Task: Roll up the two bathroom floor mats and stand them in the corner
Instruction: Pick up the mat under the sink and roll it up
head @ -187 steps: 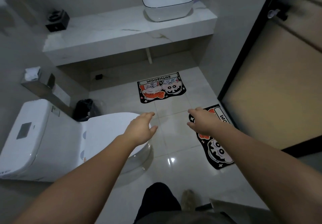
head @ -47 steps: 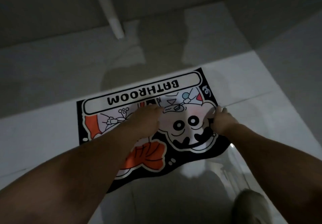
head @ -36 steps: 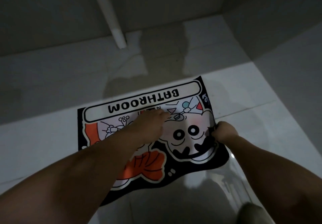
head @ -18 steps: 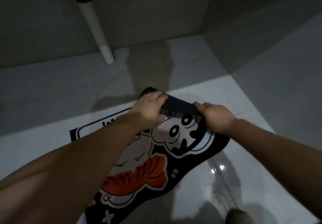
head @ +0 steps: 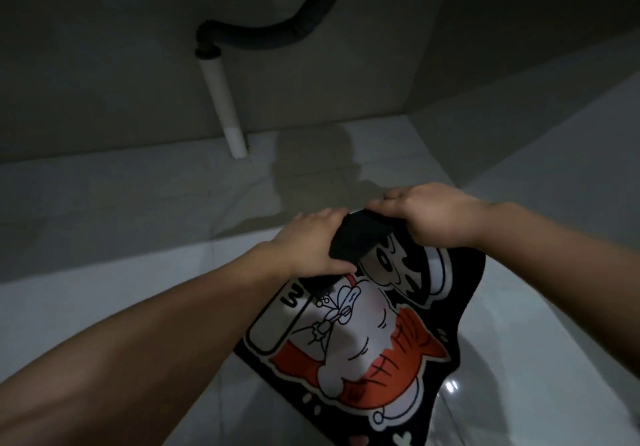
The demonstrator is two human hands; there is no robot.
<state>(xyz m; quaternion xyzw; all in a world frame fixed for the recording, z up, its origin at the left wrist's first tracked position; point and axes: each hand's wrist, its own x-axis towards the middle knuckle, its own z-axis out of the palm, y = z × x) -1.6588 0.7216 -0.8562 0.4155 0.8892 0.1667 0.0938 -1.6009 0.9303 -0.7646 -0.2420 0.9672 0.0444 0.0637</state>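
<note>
Floor mat (head: 363, 338): a cartoon-printed bathroom mat, black-edged with orange and white figures, lies on pale glossy floor tiles (head: 104, 272) under the vanity; its far end is turned over into a short black roll between the two hands, while the printed length trails back toward the camera.
Left hand (head: 311, 248): fingers curled over the left part of the roll, thumb along its near side, gripping the dark underside of the mat.
Right hand (head: 433, 217): closed on the right end of the roll, knuckles up, holding the turned-over edge.
Stage: rolling looks barely begun, with only the first turn or so made and most of the print lying flat; the second mat is out of view.
Setting: a white drain pipe (head: 223, 106) drops to the floor at the back wall, joined above to a dark flexible hose (head: 277, 35); the corner of the wall lies to the right, beyond the hands.
Doing it well: judging from the frame, both hands should advance together so the ends stay level, or the roll will go cone-shaped and lean when stood up.
Tension: the first turns want to be tight, since a loose core is likely to spring open.
Risk: the tiles look slick, so the mat may slide instead of rolling; pressing down while turning should help.
Light: dim, fine detail uncertain.
</note>
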